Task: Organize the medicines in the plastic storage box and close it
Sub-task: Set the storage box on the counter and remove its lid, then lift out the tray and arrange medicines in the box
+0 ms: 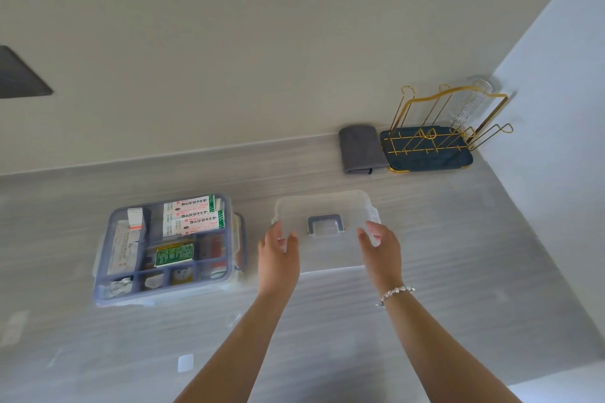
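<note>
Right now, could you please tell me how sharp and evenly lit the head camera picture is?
Head view: soft, even daylight with faint shadows; wide-angle bending stretches the grey countertop edges and wall line; the clear plastic lid with grey handle, held by the left hand and right hand, looks hazy; labels in the blue-rimmed plastic storage box are slightly blurred.

A clear plastic storage box [167,249] with blue dividers is seen open and flat, its compartments filled with medicine boxes [193,214] and packets; its clear lid [324,226], blue-handled, is seen just beside it
</note>
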Motion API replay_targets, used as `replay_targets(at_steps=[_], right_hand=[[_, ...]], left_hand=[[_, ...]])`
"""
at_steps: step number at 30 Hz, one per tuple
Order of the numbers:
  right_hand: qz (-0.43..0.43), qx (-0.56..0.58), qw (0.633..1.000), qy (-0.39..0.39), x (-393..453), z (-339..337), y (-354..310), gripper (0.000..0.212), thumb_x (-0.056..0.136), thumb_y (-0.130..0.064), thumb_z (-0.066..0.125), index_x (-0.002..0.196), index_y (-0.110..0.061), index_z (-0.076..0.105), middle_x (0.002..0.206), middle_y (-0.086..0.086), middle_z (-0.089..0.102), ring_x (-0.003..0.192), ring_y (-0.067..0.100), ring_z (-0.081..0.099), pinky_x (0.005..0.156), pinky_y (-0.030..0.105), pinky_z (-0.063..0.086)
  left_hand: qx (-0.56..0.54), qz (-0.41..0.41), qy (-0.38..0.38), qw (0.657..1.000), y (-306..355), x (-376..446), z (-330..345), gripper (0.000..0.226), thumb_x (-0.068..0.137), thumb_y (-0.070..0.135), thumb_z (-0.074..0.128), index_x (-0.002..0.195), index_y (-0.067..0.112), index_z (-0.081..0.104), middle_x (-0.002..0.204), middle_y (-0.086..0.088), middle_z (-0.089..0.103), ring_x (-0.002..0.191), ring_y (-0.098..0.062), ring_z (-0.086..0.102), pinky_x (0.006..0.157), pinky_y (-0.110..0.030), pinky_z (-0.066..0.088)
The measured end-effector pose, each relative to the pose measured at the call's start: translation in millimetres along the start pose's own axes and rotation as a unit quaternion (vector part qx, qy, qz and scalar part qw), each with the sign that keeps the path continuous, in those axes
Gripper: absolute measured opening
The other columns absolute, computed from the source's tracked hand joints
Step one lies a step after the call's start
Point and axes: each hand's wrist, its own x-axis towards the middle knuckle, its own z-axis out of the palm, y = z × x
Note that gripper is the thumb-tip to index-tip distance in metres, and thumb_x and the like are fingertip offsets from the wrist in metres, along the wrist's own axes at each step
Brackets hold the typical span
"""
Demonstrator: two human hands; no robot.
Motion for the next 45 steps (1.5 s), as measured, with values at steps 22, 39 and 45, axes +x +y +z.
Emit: replay_targets(at_steps=[22,39,45], right_hand=[[-0.084,0.008,0.996,-0.022,-130,164,-107,0.027,0.088,-0.024,0.056,0.113,-0.014,0.061,0.113,0.005,0.059,0.086,0.012,0.058,0.073,0.018,0.045],[-0.041,-0.019,0.995,0.086,-118,181,-116,0.011,0.078,-0.019,0.069,0.081,-0.01,0.073,0.079,0.005,0.072,0.07,0.013,0.06,0.057,0.016,0.041],[-0.053,-0.06,0.992,0.098,-114,183,-118,0.012,0.078,-0.021,0.066,0.078,-0.011,0.071,0.081,0.004,0.071,0.068,0.013,0.059,0.055,0.02,0.041]], left_hand=[[0.13,0.12,0.143,0.974,-73,20,-224,0.029,0.091,0.02,0.05,0.119,0.018,0.059,0.13,-0.005,0.053,0.123,-0.027,0.041,0.102,-0.041,0.029],[-0.022,-0.001,0.141,0.99,-92,70,-269,0.011,0.079,0.019,0.07,0.083,0.012,0.063,0.09,-0.009,0.065,0.074,-0.019,0.059,0.062,-0.022,0.042],[-0.003,-0.045,0.136,0.99,-88,78,-273,0.011,0.079,0.022,0.067,0.075,0.011,0.067,0.072,-0.001,0.065,0.06,-0.012,0.055,0.05,-0.019,0.037]])
